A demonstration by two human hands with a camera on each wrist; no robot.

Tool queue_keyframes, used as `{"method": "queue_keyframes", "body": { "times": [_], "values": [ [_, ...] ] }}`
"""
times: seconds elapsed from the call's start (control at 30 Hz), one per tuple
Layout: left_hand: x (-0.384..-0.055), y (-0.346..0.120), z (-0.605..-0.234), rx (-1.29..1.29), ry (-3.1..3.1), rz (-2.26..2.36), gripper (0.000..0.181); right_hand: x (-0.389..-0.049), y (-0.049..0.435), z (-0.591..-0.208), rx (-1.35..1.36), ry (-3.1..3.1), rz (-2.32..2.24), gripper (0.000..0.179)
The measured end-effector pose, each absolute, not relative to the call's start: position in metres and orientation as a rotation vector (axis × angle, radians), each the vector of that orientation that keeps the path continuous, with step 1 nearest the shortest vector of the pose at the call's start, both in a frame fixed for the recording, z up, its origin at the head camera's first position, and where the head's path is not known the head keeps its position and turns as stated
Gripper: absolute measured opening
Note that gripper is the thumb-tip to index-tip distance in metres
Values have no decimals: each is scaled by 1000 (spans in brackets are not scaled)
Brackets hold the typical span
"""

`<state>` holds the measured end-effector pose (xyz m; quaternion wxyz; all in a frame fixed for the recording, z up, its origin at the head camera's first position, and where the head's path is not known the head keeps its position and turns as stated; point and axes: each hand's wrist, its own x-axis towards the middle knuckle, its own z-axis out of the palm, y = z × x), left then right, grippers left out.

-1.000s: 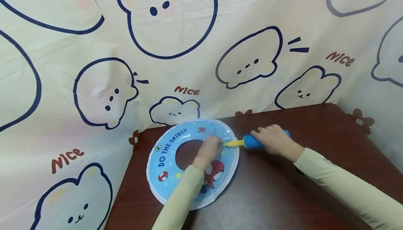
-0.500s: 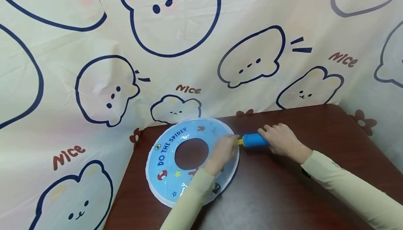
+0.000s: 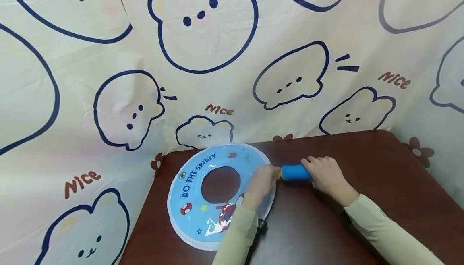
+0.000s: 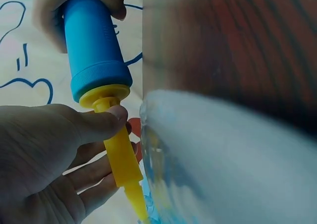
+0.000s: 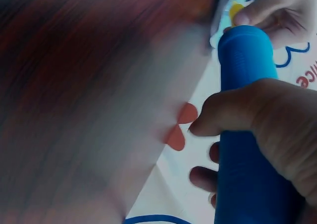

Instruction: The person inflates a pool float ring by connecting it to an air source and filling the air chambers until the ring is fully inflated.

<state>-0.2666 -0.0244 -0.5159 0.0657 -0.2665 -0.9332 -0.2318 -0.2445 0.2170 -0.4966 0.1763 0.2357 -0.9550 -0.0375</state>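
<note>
A round blue swim ring (image 3: 195,228) with a white rim and printed cartoon figures lies flat on the table. My right hand (image 3: 328,176) grips the blue barrel of a hand air pump (image 3: 294,172), held level at the ring's right side. At the pump's front end my left hand (image 3: 262,184) pinches the yellow nozzle (image 4: 121,157) between thumb and fingers, near the barrel. Past those fingers, in the left wrist view, the tapered tip points down and overlaps the ring's blue edge. From the head, the left hand hides most of the nozzle and part of the ring.
The dark brown wooden table (image 3: 308,232) extends right of the ring and toward me. Behind and beside it hangs a pale cloth (image 3: 217,87) with cartoon bears and "Nice" lettering, close to the table's back edge.
My left hand has moved right, from over the ring's band by the nozzle tip to the nozzle near the barrel. The right hand has shifted slightly right with the pump.
</note>
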Motion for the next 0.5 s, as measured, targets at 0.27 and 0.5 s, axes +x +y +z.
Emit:
{"method": "queue_keyframes", "body": {
  "times": [0.27,0.5],
  "values": [
    [-262,-26,-516,-816,-2811,-648,20,-244,211,-497,611,-2710,-147,59],
    [-262,-34,-507,-957,-2833,-644,13,-245,213,-499,643,-2604,-181,57]
  ]
}}
